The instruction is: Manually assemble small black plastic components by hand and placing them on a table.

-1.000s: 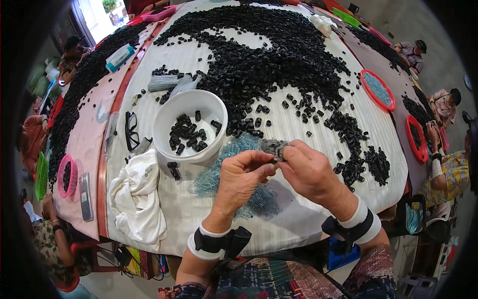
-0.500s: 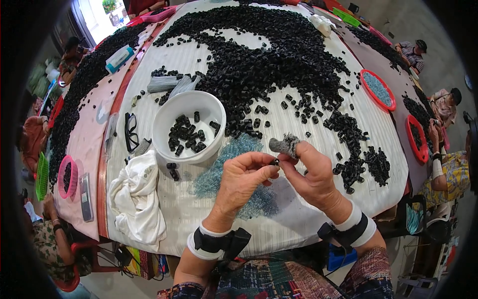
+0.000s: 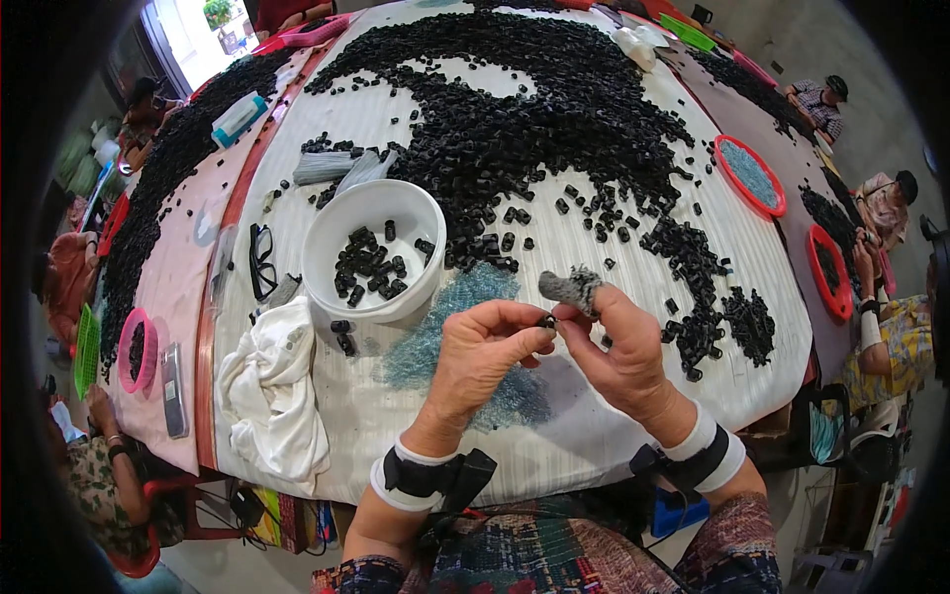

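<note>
My left hand (image 3: 479, 358) pinches a small black plastic part (image 3: 547, 322) between thumb and fingertips, above the table. Against that part, my right hand (image 3: 627, 348) has its thumb and fingers closed; whatever tiny thing they grip is hidden. A grey knitted finger cover (image 3: 568, 288) sits on my right index finger. Just beneath both hands spreads a pile of small, clear bluish pieces (image 3: 465, 327). Left of them stands a white bucket (image 3: 424, 282) with several black cylindrical parts inside. Two similar black parts (image 3: 343, 339) lie beside its base.
A large heap of black parts (image 3: 515, 129) covers the far table, with smaller clusters (image 3: 749, 327) at right. A white cloth (image 3: 272, 396), glasses (image 3: 261, 259) and grey strip bundles (image 3: 327, 166) lie at left. Red trays (image 3: 782, 203) sit at right. Other people work around the sides.
The view has shifted very slightly. Both hands keep the same pinch, with only tiny movements of the fingers.
</note>
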The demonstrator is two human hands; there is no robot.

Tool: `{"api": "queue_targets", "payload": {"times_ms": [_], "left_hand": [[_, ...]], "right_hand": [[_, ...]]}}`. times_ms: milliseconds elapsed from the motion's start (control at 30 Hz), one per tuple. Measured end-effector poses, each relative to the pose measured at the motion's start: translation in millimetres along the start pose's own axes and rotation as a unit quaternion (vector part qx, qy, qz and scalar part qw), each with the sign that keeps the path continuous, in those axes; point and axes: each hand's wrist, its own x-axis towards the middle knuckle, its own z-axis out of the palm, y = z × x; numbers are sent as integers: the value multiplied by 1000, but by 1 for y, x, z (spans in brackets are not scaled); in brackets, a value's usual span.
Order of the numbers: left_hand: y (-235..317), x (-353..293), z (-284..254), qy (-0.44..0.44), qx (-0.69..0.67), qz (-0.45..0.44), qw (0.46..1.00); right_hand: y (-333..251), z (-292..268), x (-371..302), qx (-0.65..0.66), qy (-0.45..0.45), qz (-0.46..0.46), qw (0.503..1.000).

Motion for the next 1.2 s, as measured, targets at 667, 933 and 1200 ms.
{"api": "queue_targets", "payload": {"times_ms": [667, 933, 1200], "left_hand": [[-6, 3, 0, -18, -54, -1, 998], [-1, 0, 0, 18, -78, -19, 997], [1, 3, 0, 22, -89, -24, 996]], "right_hand": [[0, -8, -5, -42, 14, -78, 996], [24, -44, 9, -83, 78, 115, 987], [87, -44, 16, -216, -6, 45, 975]]}}
